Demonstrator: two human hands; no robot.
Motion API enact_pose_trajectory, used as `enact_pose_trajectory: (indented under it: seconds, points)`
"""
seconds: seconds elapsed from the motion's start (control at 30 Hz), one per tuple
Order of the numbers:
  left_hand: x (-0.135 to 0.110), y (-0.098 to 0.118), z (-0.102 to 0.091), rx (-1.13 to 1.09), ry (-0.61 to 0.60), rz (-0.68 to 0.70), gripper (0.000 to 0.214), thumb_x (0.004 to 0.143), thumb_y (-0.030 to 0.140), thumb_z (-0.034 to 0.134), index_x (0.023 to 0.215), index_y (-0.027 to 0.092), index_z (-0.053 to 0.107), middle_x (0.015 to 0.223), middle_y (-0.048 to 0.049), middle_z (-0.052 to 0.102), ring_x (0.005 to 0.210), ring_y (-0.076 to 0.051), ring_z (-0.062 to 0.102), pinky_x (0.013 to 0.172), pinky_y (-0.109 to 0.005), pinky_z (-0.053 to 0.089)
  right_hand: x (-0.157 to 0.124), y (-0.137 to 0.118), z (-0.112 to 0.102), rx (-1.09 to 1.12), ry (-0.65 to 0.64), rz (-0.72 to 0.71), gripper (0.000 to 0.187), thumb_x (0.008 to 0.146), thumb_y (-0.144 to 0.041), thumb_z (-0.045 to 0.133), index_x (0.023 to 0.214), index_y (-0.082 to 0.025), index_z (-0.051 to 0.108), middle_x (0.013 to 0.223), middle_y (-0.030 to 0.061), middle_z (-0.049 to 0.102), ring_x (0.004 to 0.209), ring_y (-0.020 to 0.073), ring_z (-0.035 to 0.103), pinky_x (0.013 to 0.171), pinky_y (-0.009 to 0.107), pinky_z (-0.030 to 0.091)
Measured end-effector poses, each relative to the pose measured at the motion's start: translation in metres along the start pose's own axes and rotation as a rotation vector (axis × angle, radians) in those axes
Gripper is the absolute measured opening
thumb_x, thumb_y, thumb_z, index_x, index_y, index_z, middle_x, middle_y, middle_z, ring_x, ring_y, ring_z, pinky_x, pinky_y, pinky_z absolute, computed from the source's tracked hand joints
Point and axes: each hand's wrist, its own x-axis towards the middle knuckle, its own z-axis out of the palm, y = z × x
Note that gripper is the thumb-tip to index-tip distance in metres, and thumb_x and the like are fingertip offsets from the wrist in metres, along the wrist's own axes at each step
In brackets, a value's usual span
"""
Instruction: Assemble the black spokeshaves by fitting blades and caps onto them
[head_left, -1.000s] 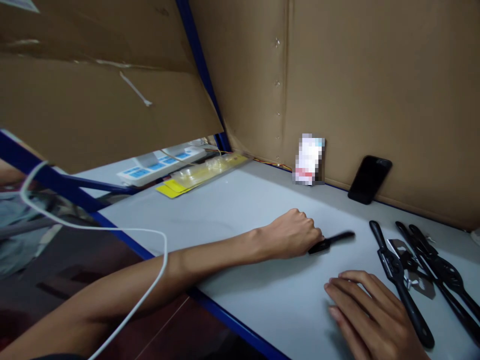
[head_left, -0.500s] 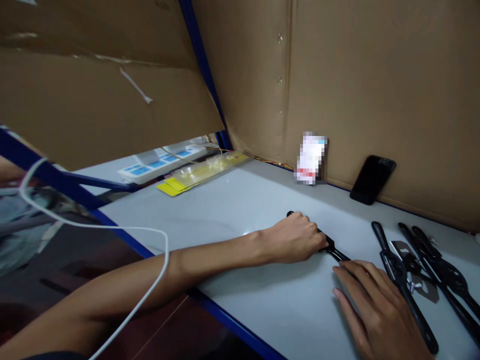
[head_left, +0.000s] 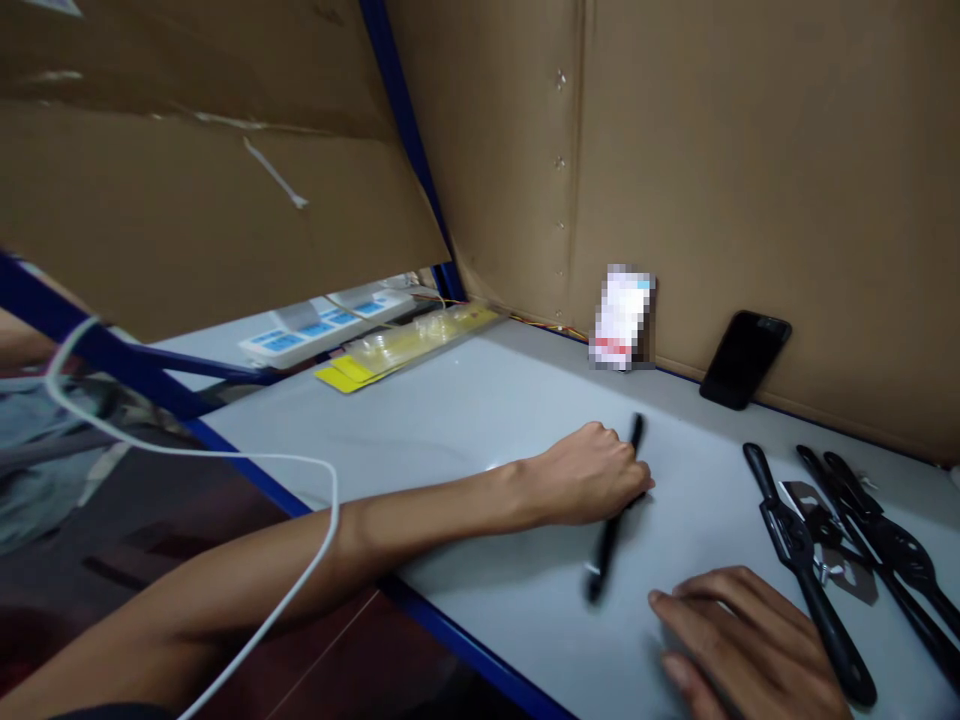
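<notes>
My left hand point(head_left: 589, 478) is closed around the middle of a black spokeshave point(head_left: 607, 548), whose two handles stick out on either side of the fist. It is smeared by motion and slants from far right to near left; its blade area is hidden by my fingers. Nearer the front, my right hand point(head_left: 754, 640) hovers apart from it with fingers loosely curved and holding nothing. To the right lie several more black spokeshaves, including one close by point(head_left: 834, 630) and one behind it point(head_left: 904, 552). Between them are a flat metal blade point(head_left: 861, 582) and small silver screws point(head_left: 823, 573).
Against the cardboard wall point(head_left: 750, 170) lean a black phone point(head_left: 746, 360) and a pixelated bright screen point(head_left: 622, 318). Yellow-backed clear packaging point(head_left: 405, 345) lies by a white power strip point(head_left: 322, 325). A white cable point(head_left: 225, 456) crosses over my left forearm.
The spokeshave has swung round in my left hand, its near end turning leftward. My right hand has come away from its handle and lowered slightly.
</notes>
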Motion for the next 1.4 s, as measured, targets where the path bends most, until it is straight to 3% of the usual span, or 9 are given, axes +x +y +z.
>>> enact_pose_trajectory:
  seconds: [0.13, 0.4, 0.57, 0.77, 1.03, 1.4]
  points:
    - [0.0000, -0.0021, -0.0010, 0.002, 0.000, 0.007, 0.017, 0.097, 0.017, 0.057, 0.088, 0.015, 0.071, 0.060, -0.0038, 0.066, 0.051, -0.017, 0.060, 0.049, -0.031, 0.027, 0.0018, 0.0005, 0.0001, -0.118, 0.019, -0.014, 0.022, 0.093, -0.008, 0.052, 0.097, -0.014, 0.073, 0.076, 0.0037, 0.075, 0.073, 0.0167, 0.070, 0.069, 0.029, 0.059]
    - [0.0006, 0.0000, -0.0019, 0.014, -0.015, -0.005, 0.029, 0.103, 0.027, 0.053, 0.084, 0.015, 0.071, 0.062, -0.0068, 0.068, 0.052, -0.018, 0.061, 0.050, -0.030, 0.028, 0.0060, 0.0014, -0.0012, -0.141, 0.038, -0.018, 0.024, 0.093, -0.007, 0.051, 0.093, -0.013, 0.074, 0.076, 0.0046, 0.075, 0.072, 0.0161, 0.069, 0.069, 0.029, 0.057]
    - [0.0004, -0.0032, -0.0026, 0.015, -0.026, -0.006, 0.018, 0.099, 0.017, 0.055, 0.092, 0.016, 0.072, 0.063, -0.0047, 0.069, 0.051, -0.017, 0.060, 0.050, -0.031, 0.026, 0.0056, 0.0012, -0.0001, -0.167, 0.039, -0.025, 0.024, 0.094, -0.008, 0.052, 0.091, -0.013, 0.074, 0.076, 0.0047, 0.075, 0.072, 0.0162, 0.069, 0.071, 0.029, 0.056]
    - [0.0014, -0.0033, -0.0012, 0.023, -0.021, -0.027, 0.031, 0.104, 0.027, 0.051, 0.085, 0.014, 0.072, 0.060, -0.0065, 0.067, 0.051, -0.018, 0.060, 0.049, -0.031, 0.025, 0.0034, 0.0024, 0.0011, -0.159, 0.028, -0.010, 0.026, 0.096, -0.009, 0.049, 0.092, -0.014, 0.074, 0.077, 0.0041, 0.075, 0.073, 0.0160, 0.069, 0.072, 0.029, 0.057]
    - [0.0007, -0.0013, 0.0008, 0.009, 0.013, -0.006, 0.024, 0.101, 0.022, 0.054, 0.084, 0.014, 0.068, 0.061, -0.0058, 0.067, 0.051, -0.018, 0.061, 0.050, -0.029, 0.028, 0.0013, 0.0036, -0.0004, -0.175, 0.015, -0.010, 0.024, 0.094, -0.009, 0.052, 0.093, -0.015, 0.075, 0.080, 0.0050, 0.076, 0.075, 0.0164, 0.071, 0.072, 0.029, 0.058]
    - [0.0022, -0.0083, 0.0069, 0.041, 0.037, -0.059, 0.029, 0.103, 0.024, 0.049, 0.084, 0.012, 0.067, 0.060, -0.0062, 0.065, 0.049, -0.017, 0.058, 0.049, -0.030, 0.026, 0.0004, 0.0037, 0.0006, -0.163, 0.022, -0.004, 0.024, 0.094, -0.007, 0.051, 0.093, -0.014, 0.074, 0.080, 0.0050, 0.076, 0.074, 0.0167, 0.071, 0.071, 0.029, 0.059]
